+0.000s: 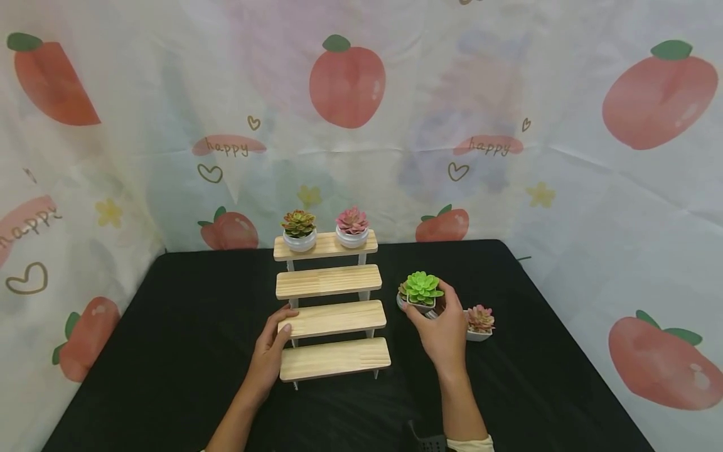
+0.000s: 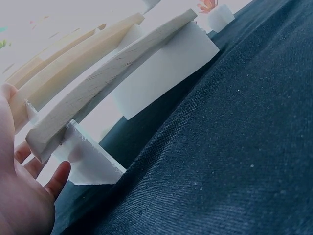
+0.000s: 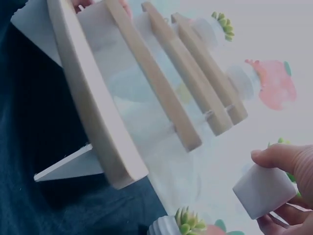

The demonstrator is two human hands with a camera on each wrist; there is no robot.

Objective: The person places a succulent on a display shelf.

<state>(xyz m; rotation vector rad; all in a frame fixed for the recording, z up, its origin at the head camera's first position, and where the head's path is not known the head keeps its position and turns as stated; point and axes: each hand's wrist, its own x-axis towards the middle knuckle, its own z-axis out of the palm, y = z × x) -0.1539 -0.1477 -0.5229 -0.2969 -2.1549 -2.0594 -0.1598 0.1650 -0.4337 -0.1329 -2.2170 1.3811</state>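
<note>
A four-tier wooden stand [image 1: 332, 319] with white supports rises on the black cloth. My left hand [image 1: 267, 359] grips the left end of its third board from the top, thumb over the board. Right of the stand, my right hand [image 1: 446, 339] holds a bright green succulent [image 1: 422, 287] by its white square pot [image 3: 264, 191], between thumb and fingers. Partly hidden behind it is another potted succulent [image 1: 401, 292]. On the top board stand a green-red succulent [image 1: 299, 223] and a pink succulent [image 1: 353, 221], both in round white pots.
To the right of my right hand, a pinkish succulent [image 1: 481, 318] in a white pot sits on the cloth, partly covered by the hand. A black cloth [image 1: 186, 339] covers the table. Fruit-printed curtains [image 1: 395, 169] hang behind it and at both sides.
</note>
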